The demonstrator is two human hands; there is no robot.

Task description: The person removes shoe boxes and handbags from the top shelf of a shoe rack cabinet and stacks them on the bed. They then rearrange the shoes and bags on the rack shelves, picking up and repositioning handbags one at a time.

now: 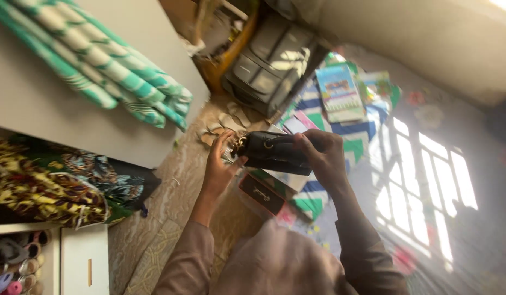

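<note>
Both hands hold a small black bag (275,153) up in the air, above a patterned floor (171,218). The right hand (324,155) grips the bag's right end — its fingers (305,143) are curled over the top edge and pressed against the leather, with the palm behind. The left hand (220,164) is at the bag's left end, where a gold metal clasp (242,143) sits; the thumb and fingers are partly spread and pinch at that clasp, touching the bag's corner. The bag lies roughly level between the two hands, its long side running left to right.

Just below the bag, a white box (283,180) shows under its lower edge, and beside that a dark red flat case (261,194) with a small gold mark lies tilted. Both sleeves (187,262) are a dull brown.

Beyond the hands a striped mat (313,104) in blue, green and white lies on the floor, with a bright booklet (340,93) resting on it. A dark grey case (272,63) stands further off, near a yellow rim. Pale sandals (228,123) lie on the floor just behind the left hand.

To the left, a pale tabletop (40,104) carries folded green-and-white striped cloth (100,60). Under it sits a heap of printed yellow and brown fabric (40,188) — well apart from the bag. Window light falls in panes on the floor at right.
</note>
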